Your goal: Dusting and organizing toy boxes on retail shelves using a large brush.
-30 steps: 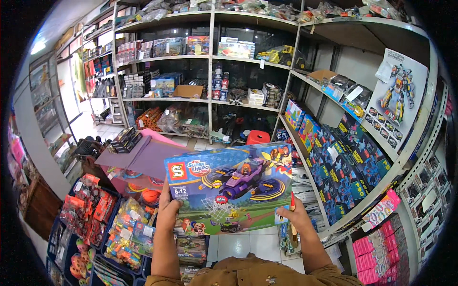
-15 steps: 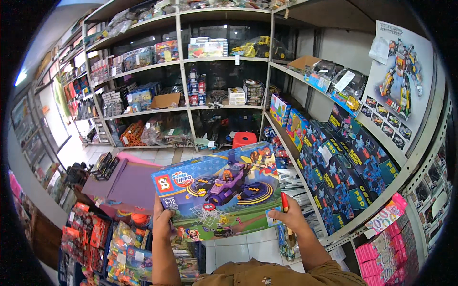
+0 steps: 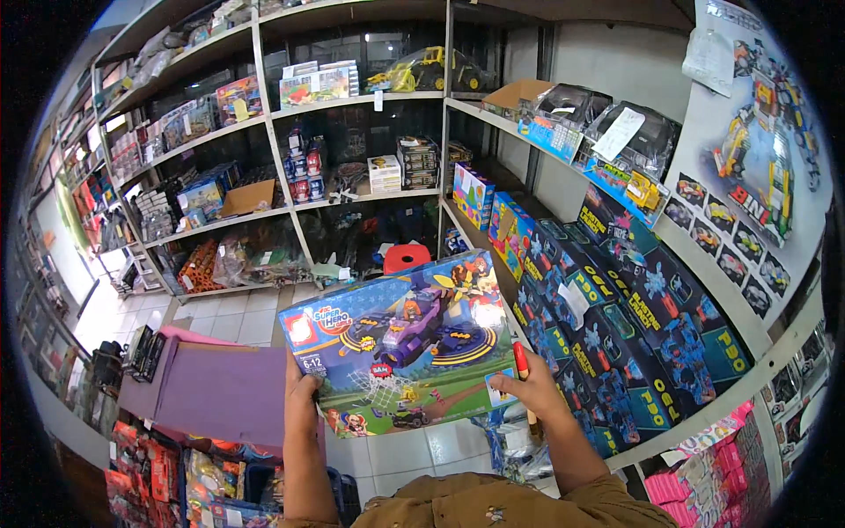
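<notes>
A large flat toy building-set box point(image 3: 400, 343), blue and green with a purple vehicle pictured on it, is held up in front of me, tilted with its right side higher. My left hand point(image 3: 304, 392) grips the box's lower left edge, thumb on the front and fingers hidden behind. At the lower right edge, my right hand point(image 3: 532, 387) grips the box with its thumb on the front. Tucked in the same hand is a slim red-tipped marker or pen point(image 3: 521, 359), pointing up; its exact kind is unclear.
Metal shelves point(image 3: 361, 99) with boxed toys stand ahead. Stacked dark blue toy boxes point(image 3: 616, 326) fill the right shelf. A purple board point(image 3: 220, 387) lies at left, above bins of bagged toys point(image 3: 145, 466). A red stool point(image 3: 406, 258) stands beyond the box. Pink packages point(image 3: 704, 475) sit lower right.
My view has turned to the right, so the shelves appear further left and the stacked blue boxes larger. Both hands keep their hold on the toy box.
</notes>
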Action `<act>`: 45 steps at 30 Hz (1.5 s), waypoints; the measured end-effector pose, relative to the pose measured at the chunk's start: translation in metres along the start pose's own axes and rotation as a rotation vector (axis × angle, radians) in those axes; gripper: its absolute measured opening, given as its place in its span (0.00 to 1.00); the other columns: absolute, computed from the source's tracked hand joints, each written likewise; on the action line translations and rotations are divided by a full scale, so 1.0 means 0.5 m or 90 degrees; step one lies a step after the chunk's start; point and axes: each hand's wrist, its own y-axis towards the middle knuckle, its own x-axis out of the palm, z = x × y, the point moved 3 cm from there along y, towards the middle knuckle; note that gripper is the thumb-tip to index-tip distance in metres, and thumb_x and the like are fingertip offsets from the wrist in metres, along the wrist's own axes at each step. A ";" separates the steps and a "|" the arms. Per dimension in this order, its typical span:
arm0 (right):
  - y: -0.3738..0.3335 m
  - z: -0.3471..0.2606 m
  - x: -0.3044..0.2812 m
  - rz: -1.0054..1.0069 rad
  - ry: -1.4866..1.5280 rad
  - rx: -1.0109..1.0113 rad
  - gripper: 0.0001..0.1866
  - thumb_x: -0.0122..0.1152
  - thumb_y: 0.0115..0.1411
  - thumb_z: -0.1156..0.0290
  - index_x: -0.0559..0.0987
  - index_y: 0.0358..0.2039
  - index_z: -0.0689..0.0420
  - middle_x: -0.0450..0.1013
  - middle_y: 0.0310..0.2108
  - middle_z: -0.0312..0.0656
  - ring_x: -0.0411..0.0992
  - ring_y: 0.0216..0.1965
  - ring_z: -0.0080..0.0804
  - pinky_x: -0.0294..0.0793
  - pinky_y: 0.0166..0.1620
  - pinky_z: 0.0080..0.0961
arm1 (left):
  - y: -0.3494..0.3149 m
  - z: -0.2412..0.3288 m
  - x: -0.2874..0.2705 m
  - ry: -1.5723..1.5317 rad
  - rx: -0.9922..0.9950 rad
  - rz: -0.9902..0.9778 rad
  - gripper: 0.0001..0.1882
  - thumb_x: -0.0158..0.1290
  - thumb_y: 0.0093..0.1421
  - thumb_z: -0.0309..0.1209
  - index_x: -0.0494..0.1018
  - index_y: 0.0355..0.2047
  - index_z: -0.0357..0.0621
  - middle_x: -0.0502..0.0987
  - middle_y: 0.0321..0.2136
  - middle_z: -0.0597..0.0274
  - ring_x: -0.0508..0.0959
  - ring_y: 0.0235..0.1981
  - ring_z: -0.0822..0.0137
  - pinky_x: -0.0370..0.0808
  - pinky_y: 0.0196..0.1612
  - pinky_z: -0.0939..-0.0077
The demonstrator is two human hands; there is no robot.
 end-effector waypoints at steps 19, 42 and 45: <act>0.391 0.102 0.058 0.094 0.037 0.028 0.14 0.59 0.58 0.63 0.74 0.33 0.62 0.73 0.27 0.35 0.68 0.30 0.18 0.68 0.35 0.19 | 0.460 -0.098 -0.023 0.003 -0.035 -0.066 0.37 0.40 0.42 0.27 0.56 0.59 0.38 0.68 0.46 0.59 0.67 0.45 0.68 0.62 0.49 0.79; 0.845 0.251 0.128 -0.060 0.099 0.245 0.21 0.46 0.63 0.51 0.76 0.32 0.57 0.67 0.19 0.27 0.62 0.16 0.13 0.58 0.16 0.12 | 0.836 -0.208 -0.096 0.068 -0.126 -0.042 0.38 0.41 0.47 0.26 0.52 0.62 0.42 0.65 0.52 0.54 0.66 0.51 0.64 0.61 0.54 0.77; 0.934 0.245 0.121 -0.061 0.099 0.239 0.20 0.53 0.59 0.51 0.77 0.36 0.57 0.70 0.22 0.27 0.64 0.20 0.12 0.58 0.19 0.13 | 0.917 -0.225 -0.083 0.072 -0.088 -0.032 0.39 0.41 0.46 0.23 0.50 0.63 0.42 0.64 0.54 0.55 0.65 0.52 0.64 0.60 0.55 0.77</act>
